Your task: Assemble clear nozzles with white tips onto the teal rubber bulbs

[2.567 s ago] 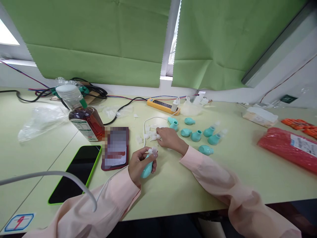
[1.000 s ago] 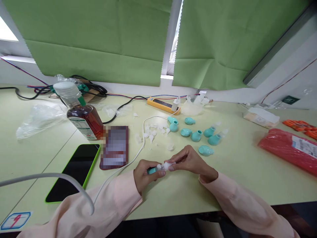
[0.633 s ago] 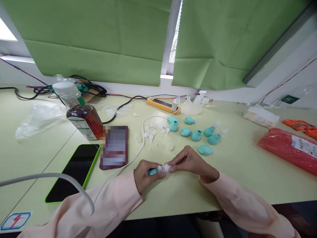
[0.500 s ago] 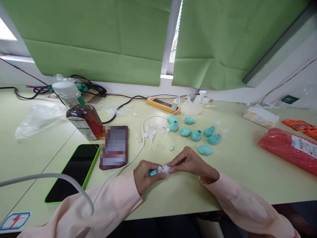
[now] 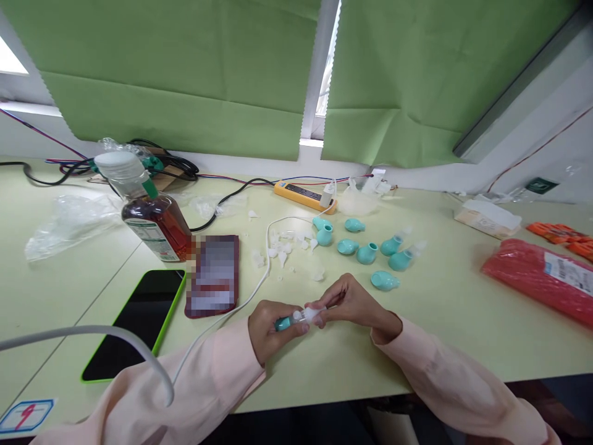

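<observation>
A teal bulb (image 5: 282,323) lies on its side in the person's left hand (image 5: 271,327), above the counter (image 5: 440,315), nearer the person and to the right of the red-cased phone (image 5: 213,290). The left fingers close around the bulb, leaving its clear collar (image 5: 301,316) pointing away from the phone. At the collar's outer end, the right hand (image 5: 354,303) pinches a whitish tip (image 5: 312,314) between thumb and fingers, so the two hands nearly meet. Small white pieces (image 5: 282,259) are scattered just right of the phone, past a white cable (image 5: 259,287). Farther right of it sit eight loose bulbs (image 5: 367,254), two wearing clear tips. Just left of the phone lies a lime-edged phone (image 5: 136,321); behind its left side stands a bottle (image 5: 157,225) of reddish-brown liquid. Beyond it, to the right, rests a yellow power strip (image 5: 299,194); well apart, far right, is a red package (image 5: 532,269).
</observation>
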A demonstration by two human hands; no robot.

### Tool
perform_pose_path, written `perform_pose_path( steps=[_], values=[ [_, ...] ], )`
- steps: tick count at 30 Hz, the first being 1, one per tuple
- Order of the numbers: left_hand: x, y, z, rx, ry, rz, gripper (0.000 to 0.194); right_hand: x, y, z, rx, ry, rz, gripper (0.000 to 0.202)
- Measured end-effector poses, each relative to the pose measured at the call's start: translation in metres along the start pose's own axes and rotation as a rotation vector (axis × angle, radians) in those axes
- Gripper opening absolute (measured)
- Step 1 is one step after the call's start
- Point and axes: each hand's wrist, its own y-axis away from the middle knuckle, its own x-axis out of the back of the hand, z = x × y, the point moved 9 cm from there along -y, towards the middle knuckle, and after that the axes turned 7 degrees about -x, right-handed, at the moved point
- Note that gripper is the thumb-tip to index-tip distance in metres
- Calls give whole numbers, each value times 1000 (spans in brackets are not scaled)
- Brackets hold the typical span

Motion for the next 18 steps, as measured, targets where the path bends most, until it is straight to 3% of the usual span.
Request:
perform_pose_path(
  steps=[3, 6, 12, 15, 18],
  values=[
    [2, 0, 4, -8, -19, 24, 35, -2, -2, 0, -1, -38, -10, 26],
    [7, 1, 8, 41, 46, 69, 33, -1, -2, -3, 39, -78, 62, 28],
    [5, 1, 18, 31, 145, 40, 32, 4, 8, -27, 225, 16, 157, 22],
    [6, 4, 16, 13, 188, 94, 35, 18, 20, -46, 317, 89, 242, 16],
    [11, 8, 9, 39, 214, 192, 37, 47, 35, -62, 365, 73, 426, 4]
  ],
)
